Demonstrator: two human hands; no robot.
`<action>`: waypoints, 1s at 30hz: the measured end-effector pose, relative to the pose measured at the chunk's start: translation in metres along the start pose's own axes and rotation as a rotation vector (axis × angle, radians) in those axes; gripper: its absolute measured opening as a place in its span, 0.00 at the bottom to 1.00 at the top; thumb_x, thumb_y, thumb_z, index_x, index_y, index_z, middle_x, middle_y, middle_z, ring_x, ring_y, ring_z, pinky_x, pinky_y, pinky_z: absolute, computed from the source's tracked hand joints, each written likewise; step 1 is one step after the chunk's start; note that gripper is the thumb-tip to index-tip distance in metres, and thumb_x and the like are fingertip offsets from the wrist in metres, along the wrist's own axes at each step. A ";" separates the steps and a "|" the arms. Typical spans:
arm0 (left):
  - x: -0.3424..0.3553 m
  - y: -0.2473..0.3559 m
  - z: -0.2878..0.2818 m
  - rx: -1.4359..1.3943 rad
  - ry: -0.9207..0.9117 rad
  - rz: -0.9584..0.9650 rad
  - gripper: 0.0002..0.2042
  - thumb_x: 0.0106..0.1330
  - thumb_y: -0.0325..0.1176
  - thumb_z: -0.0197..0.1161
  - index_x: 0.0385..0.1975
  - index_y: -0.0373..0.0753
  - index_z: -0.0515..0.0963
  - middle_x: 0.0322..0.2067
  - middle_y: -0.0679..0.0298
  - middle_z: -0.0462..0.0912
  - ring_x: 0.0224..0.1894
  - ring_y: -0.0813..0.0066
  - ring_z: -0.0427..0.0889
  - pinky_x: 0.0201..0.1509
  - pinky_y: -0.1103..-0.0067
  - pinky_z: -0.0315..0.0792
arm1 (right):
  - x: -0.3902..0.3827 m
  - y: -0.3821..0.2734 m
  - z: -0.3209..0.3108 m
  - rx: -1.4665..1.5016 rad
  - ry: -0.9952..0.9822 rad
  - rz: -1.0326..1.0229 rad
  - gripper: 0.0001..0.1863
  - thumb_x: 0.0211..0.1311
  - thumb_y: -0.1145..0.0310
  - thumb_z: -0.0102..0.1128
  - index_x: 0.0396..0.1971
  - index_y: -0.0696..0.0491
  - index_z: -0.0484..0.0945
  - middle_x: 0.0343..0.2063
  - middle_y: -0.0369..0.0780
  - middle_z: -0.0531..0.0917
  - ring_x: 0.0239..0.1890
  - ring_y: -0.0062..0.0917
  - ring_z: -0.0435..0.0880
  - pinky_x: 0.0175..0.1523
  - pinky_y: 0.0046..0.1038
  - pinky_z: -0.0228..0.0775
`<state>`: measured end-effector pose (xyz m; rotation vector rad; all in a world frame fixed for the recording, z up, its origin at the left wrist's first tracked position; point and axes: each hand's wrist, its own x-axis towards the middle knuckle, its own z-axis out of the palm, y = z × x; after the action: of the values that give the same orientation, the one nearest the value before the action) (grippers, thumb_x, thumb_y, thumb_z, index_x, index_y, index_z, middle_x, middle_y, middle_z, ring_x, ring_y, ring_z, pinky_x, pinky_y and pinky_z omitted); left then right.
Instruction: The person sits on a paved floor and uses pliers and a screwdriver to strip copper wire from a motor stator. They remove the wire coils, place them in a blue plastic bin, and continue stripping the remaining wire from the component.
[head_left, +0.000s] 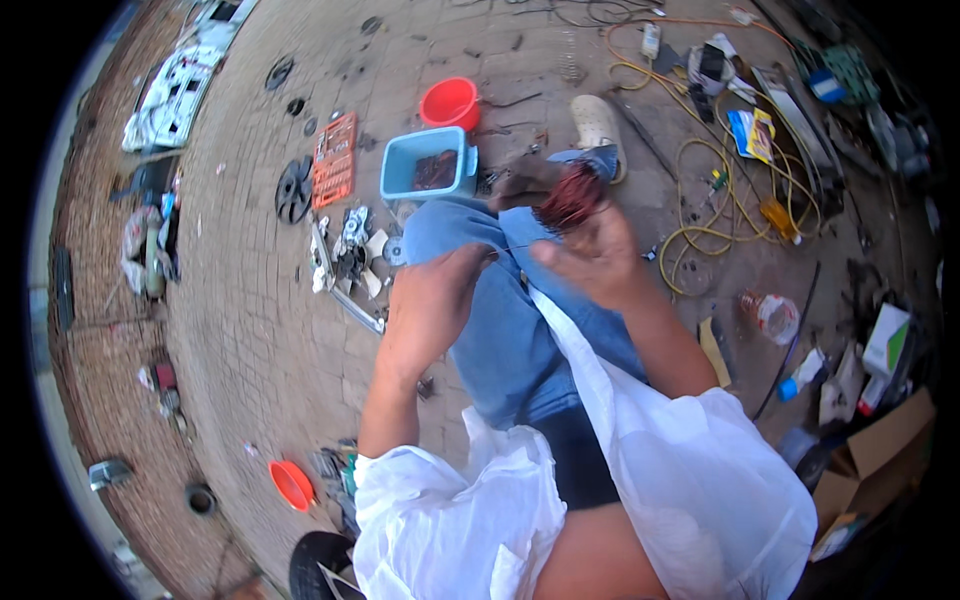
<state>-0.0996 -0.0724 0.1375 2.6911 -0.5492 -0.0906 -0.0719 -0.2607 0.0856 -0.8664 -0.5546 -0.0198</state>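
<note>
My right hand (600, 258) is closed around a bundle of thin dark-red wire (572, 198), held above my jeans-clad knee. A fine strand runs from beside the bundle toward my left hand (440, 290), whose fingers are pinched together over my other thigh. The fingertips of my left hand are partly hidden by the back of the hand. Just beyond my knees stands a light-blue plastic tub (400, 170) with a pile of similar reddish-brown wire (436, 171) inside.
A red bowl (450, 103) sits behind the tub. Left of it lie an orange tool case (334, 160), a black fan wheel (294, 191) and metal parts (352, 240). Yellow cable (690, 240), a plastic bottle (770, 316) and a cardboard box (880, 450) are on the right.
</note>
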 end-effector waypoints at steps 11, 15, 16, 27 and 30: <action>0.008 -0.004 0.001 0.068 -0.057 -0.001 0.13 0.55 0.21 0.57 0.40 0.42 0.77 0.32 0.59 0.82 0.34 0.59 0.82 0.33 0.72 0.74 | 0.020 -0.003 -0.039 1.202 0.537 0.099 0.37 0.54 0.56 0.54 0.58 0.66 0.58 0.53 0.54 0.68 0.58 0.42 0.68 0.72 0.43 0.41; 0.007 0.002 0.003 0.033 -0.146 0.061 0.13 0.55 0.23 0.57 0.40 0.42 0.77 0.31 0.58 0.82 0.31 0.58 0.81 0.31 0.71 0.73 | 0.025 -0.010 -0.047 1.342 0.585 0.075 0.37 0.54 0.55 0.54 0.58 0.67 0.59 0.52 0.56 0.68 0.58 0.44 0.67 0.72 0.43 0.41; 0.007 0.004 0.002 0.050 -0.131 0.060 0.12 0.55 0.23 0.57 0.40 0.42 0.77 0.30 0.58 0.81 0.31 0.58 0.80 0.31 0.70 0.73 | 0.025 -0.010 -0.048 1.373 0.567 0.074 0.37 0.54 0.55 0.54 0.57 0.67 0.59 0.52 0.56 0.68 0.58 0.44 0.67 0.72 0.43 0.41; 0.011 0.018 -0.032 0.213 -0.109 0.128 0.09 0.54 0.26 0.58 0.36 0.42 0.76 0.23 0.60 0.78 0.26 0.59 0.78 0.26 0.69 0.69 | -0.002 0.017 -0.045 0.095 -0.032 0.250 0.34 0.58 0.54 0.57 0.57 0.63 0.62 0.52 0.46 0.73 0.56 0.34 0.72 0.64 0.35 0.57; 0.023 0.023 -0.049 0.278 -0.157 0.194 0.06 0.55 0.28 0.58 0.33 0.42 0.76 0.21 0.60 0.77 0.25 0.59 0.78 0.25 0.69 0.68 | 0.007 -0.005 -0.020 -0.496 -0.313 0.264 0.25 0.55 0.63 0.64 0.50 0.59 0.70 0.44 0.45 0.78 0.48 0.33 0.77 0.55 0.31 0.66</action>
<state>-0.0799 -0.0831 0.1917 2.8953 -0.9305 -0.1860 -0.0582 -0.2765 0.0819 -1.4367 -0.7384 0.2310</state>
